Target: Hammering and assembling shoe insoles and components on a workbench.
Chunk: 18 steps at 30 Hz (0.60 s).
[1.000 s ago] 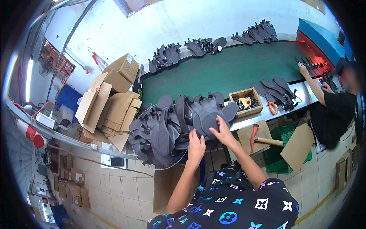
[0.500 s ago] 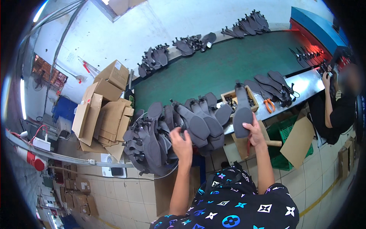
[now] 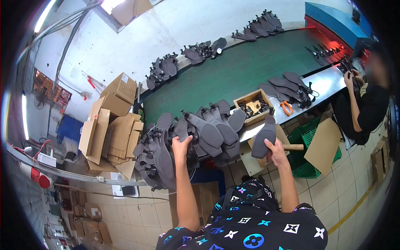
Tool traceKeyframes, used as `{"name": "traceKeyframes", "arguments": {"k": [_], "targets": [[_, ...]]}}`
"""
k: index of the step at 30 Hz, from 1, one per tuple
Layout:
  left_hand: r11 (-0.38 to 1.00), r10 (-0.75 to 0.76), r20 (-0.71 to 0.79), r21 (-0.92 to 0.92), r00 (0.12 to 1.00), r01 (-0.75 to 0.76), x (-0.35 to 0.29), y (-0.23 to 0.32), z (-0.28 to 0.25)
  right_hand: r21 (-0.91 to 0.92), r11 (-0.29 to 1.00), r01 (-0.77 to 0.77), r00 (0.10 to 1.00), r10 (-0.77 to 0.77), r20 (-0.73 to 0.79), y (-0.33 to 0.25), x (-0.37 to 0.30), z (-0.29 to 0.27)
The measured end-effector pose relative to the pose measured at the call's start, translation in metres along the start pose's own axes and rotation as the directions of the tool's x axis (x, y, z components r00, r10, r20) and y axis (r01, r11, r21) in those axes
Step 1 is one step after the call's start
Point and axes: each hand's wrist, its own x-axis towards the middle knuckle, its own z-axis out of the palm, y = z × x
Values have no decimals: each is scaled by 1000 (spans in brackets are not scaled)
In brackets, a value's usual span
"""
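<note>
My right hand (image 3: 276,153) grips the broad end of a dark grey shoe sole (image 3: 264,137), thumb on its face, at the front edge of the bench. A narrow dark piece stands at the sole's far end. At the left, my left hand (image 3: 182,146) is closed on the lower end of another grey sole (image 3: 180,128) in a heap. That heap of dark soles with straps (image 3: 160,154) lies in a round wire basket, mostly hidden under them. Between my hands, several overlapping soles (image 3: 212,133) lie on the bench edge.
A wooden box (image 3: 250,118) of small dark parts sits beyond my right hand, near orange-handled pliers (image 3: 286,108). A green conveyor belt (image 3: 216,79) runs behind. Cardboard boxes (image 3: 118,129) stand left; a hammer handle (image 3: 293,147) and green crate (image 3: 302,166) lie right. A co-worker (image 3: 371,96) works far right.
My left hand has moved left and closed on a sole in the heap. My right hand has brought its sole down and nearer, away from the wooden box. The view has shifted slightly.
</note>
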Motion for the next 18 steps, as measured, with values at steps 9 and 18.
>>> {"name": "traceKeyframes", "arguments": {"k": [9,18], "targets": [[750,163,251,-660,954,45,-64,25,-19,-404,896,184,959,-253,-124,-7,-29,-10],[812,240,782,-486,575,323,-129,29,-38,-816,123,564,823,-10,568,-97,-95,32]]}}
